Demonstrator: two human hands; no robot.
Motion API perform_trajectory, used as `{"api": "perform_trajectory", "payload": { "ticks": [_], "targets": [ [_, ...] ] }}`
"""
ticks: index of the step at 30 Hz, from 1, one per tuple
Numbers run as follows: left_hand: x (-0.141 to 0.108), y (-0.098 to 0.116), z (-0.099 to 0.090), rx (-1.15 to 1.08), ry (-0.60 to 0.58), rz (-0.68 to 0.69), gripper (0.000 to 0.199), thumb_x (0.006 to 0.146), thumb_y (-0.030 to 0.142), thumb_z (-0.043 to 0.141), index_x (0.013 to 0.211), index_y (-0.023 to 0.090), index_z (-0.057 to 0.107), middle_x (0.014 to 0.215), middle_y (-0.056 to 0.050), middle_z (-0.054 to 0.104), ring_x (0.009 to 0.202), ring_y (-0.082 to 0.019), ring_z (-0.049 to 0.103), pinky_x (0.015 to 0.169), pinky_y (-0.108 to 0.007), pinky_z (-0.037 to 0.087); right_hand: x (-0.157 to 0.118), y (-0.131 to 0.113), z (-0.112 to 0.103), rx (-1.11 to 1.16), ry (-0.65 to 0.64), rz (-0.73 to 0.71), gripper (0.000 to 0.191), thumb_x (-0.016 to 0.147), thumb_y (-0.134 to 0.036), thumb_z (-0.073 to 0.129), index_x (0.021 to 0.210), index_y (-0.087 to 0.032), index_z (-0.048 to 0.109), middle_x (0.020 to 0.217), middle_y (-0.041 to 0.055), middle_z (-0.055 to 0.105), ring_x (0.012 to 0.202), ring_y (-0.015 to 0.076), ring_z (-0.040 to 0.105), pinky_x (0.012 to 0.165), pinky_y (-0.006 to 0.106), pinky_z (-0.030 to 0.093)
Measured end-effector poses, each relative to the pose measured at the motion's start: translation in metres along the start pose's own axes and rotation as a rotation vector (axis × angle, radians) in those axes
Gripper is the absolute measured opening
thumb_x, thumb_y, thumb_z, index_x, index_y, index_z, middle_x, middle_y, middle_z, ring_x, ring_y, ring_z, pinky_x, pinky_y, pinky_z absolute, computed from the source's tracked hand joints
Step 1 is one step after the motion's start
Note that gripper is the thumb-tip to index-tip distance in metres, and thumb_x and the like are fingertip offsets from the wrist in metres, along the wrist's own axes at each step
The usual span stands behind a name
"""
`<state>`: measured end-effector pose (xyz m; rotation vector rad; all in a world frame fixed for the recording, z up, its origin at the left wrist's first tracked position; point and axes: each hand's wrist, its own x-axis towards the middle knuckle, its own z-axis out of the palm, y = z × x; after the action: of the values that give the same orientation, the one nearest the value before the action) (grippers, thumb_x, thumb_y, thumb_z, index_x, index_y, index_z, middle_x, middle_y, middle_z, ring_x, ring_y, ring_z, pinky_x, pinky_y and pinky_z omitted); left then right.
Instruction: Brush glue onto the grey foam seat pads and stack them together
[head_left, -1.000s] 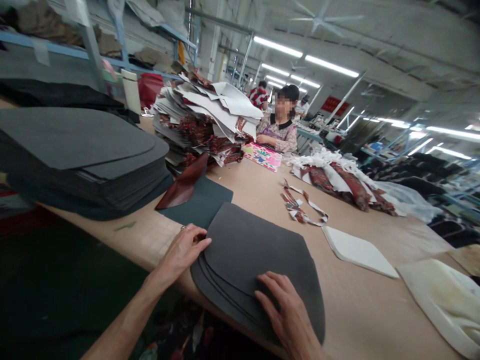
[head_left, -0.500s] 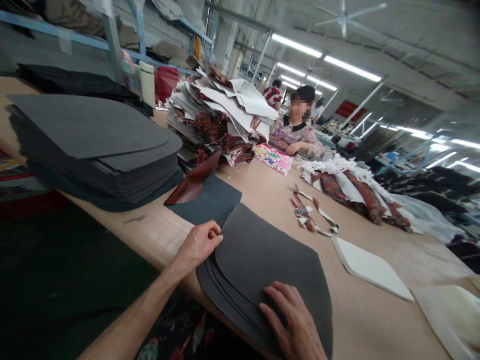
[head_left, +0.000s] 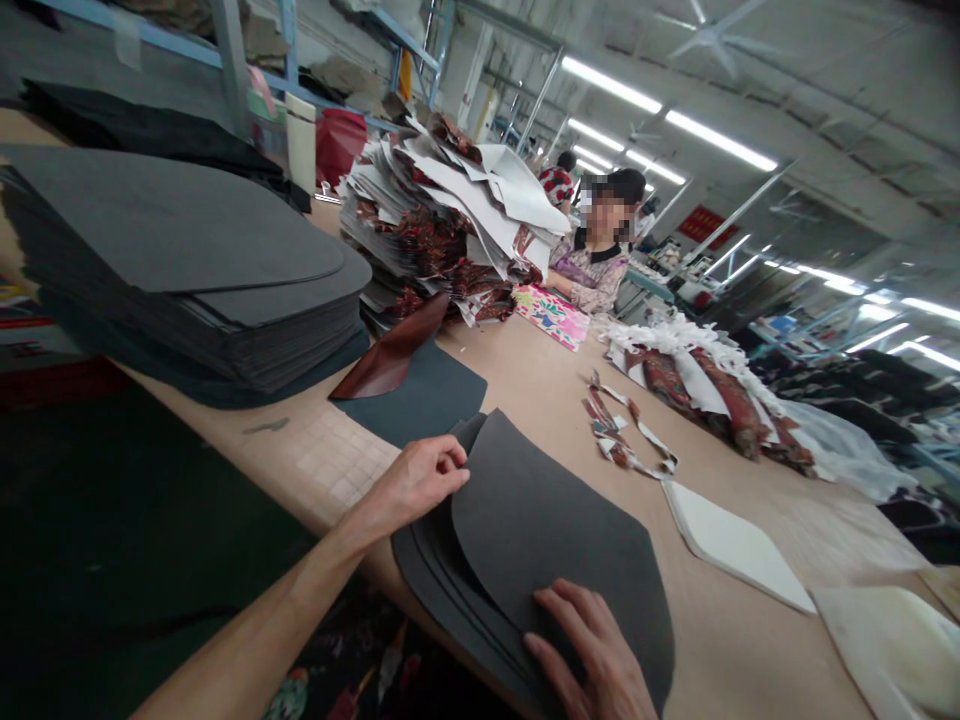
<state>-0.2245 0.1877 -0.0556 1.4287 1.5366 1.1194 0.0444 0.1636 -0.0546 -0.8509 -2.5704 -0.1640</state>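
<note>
Dark grey sheets [head_left: 555,530] with rounded corners lie in a small fanned pile at the table's near edge. My left hand [head_left: 427,478] pinches the upper left edge of the top sheet, which is lifted a little off those under it. Spread over the near part of the same sheet are the fingers of my right hand [head_left: 589,650]. Beyond the pile are a dark teal sheet [head_left: 420,395] and a brown-red piece [head_left: 394,355] with a pointed tip. A tall stack of grey sheets [head_left: 187,240] stands at the left.
Patterned and white pieces [head_left: 450,220] are heaped at the back. A person [head_left: 596,255] sits behind the table [head_left: 525,365]. To the right are a strip loop [head_left: 626,430], a white pad [head_left: 735,545] and rolled patterned pieces [head_left: 727,395].
My left hand has moved slightly right and up with the top sheet's edge, and the gap under that sheet has widened. The seated person's arm has shifted.
</note>
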Motion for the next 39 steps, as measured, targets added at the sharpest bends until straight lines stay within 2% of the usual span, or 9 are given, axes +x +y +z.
{"api": "perform_trajectory", "payload": {
  "ticks": [4, 9, 19, 22, 27, 31, 34, 37, 39],
  "targets": [
    [0.007, -0.007, 0.001, 0.012, 0.002, 0.009, 0.005, 0.069, 0.021, 0.055, 0.071, 0.017, 0.056, 0.057, 0.004, 0.056, 0.053, -0.012, 0.053, 0.052, -0.021, 0.036, -0.007, 0.007, 0.005, -0.008, 0.006, -0.017, 0.03, 0.085, -0.044, 0.048, 0.093, -0.019, 0.063, 0.087, 0.0092, 0.066, 0.077, 0.0181, 0.066, 0.064, 0.023, 0.057],
    [0.006, -0.014, 0.0, 0.055, 0.033, 0.016, 0.002, 0.067, 0.018, 0.056, 0.069, 0.017, 0.056, 0.059, 0.003, 0.058, 0.056, -0.013, 0.054, 0.054, -0.022, 0.035, -0.02, 0.021, 0.015, -0.01, -0.057, -0.049, 0.03, 0.078, -0.043, 0.06, 0.1, -0.023, 0.063, 0.092, 0.0072, 0.067, 0.08, 0.0197, 0.066, 0.066, 0.024, 0.058],
    [0.015, 0.021, 0.0, -0.089, -0.038, -0.027, 0.005, 0.065, 0.012, 0.053, 0.065, 0.017, 0.053, 0.05, 0.005, 0.052, 0.044, -0.01, 0.05, 0.046, -0.02, 0.033, -0.019, 0.019, 0.017, -0.056, -0.057, -0.059, 0.032, 0.077, -0.043, 0.061, 0.099, -0.02, 0.061, 0.092, 0.0081, 0.065, 0.08, 0.0187, 0.066, 0.066, 0.022, 0.057],
    [0.017, 0.028, 0.002, -0.165, -0.083, -0.046, 0.006, 0.065, 0.012, 0.052, 0.069, 0.017, 0.05, 0.048, 0.007, 0.051, 0.04, -0.01, 0.05, 0.043, -0.019, 0.034, -0.021, 0.014, 0.019, -0.034, -0.046, -0.024, 0.033, 0.076, -0.046, 0.061, 0.099, -0.022, 0.061, 0.092, 0.0071, 0.065, 0.08, 0.0188, 0.066, 0.066, 0.023, 0.057],
    [0.02, 0.031, 0.005, -0.265, -0.146, -0.069, 0.012, 0.066, 0.013, 0.05, 0.077, 0.016, 0.047, 0.048, 0.007, 0.051, 0.038, -0.01, 0.049, 0.04, -0.018, 0.035, -0.029, -0.001, 0.027, 0.009, 0.021, 0.244, 0.042, 0.081, -0.055, 0.047, 0.106, -0.022, 0.057, 0.098, 0.0089, 0.063, 0.088, 0.0236, 0.063, 0.071, 0.032, 0.056],
    [0.017, 0.029, 0.007, -0.299, -0.152, -0.08, 0.021, 0.066, 0.014, 0.05, 0.087, 0.015, 0.047, 0.047, 0.009, 0.051, 0.037, -0.01, 0.049, 0.04, -0.018, 0.036, -0.022, -0.014, 0.024, 0.048, 0.06, 0.365, 0.046, 0.084, -0.05, 0.045, 0.118, -0.02, 0.05, 0.113, 0.0128, 0.056, 0.097, 0.0259, 0.06, 0.073, 0.034, 0.056],
    [0.006, 0.029, 0.008, -0.292, -0.135, -0.096, 0.03, 0.066, 0.015, 0.049, 0.096, 0.015, 0.047, 0.046, 0.01, 0.049, 0.036, -0.009, 0.046, 0.039, -0.018, 0.034, -0.005, -0.026, 0.02, 0.071, 0.076, 0.312, 0.045, 0.082, -0.046, 0.05, 0.119, -0.02, 0.05, 0.114, 0.0135, 0.055, 0.102, 0.0269, 0.058, 0.079, 0.036, 0.054],
    [-0.009, 0.026, 0.009, -0.294, -0.128, -0.104, 0.037, 0.069, 0.02, 0.049, 0.105, 0.014, 0.045, 0.047, 0.01, 0.048, 0.037, -0.009, 0.045, 0.04, -0.018, 0.035, 0.009, -0.037, 0.021, 0.1, 0.039, 0.196, 0.049, 0.08, -0.043, 0.056, 0.121, -0.019, 0.048, 0.111, 0.0128, 0.058, 0.099, 0.0254, 0.059, 0.079, 0.034, 0.054],
    [-0.018, 0.02, 0.01, -0.296, -0.139, -0.107, 0.04, 0.073, 0.026, 0.047, 0.11, 0.013, 0.043, 0.05, 0.009, 0.049, 0.039, -0.009, 0.046, 0.042, -0.019, 0.036, 0.015, -0.043, 0.024, 0.129, 0.015, 0.177, 0.049, 0.079, -0.041, 0.058, 0.121, -0.019, 0.047, 0.109, 0.0119, 0.059, 0.097, 0.0239, 0.06, 0.078, 0.033, 0.054]
  ]
}}
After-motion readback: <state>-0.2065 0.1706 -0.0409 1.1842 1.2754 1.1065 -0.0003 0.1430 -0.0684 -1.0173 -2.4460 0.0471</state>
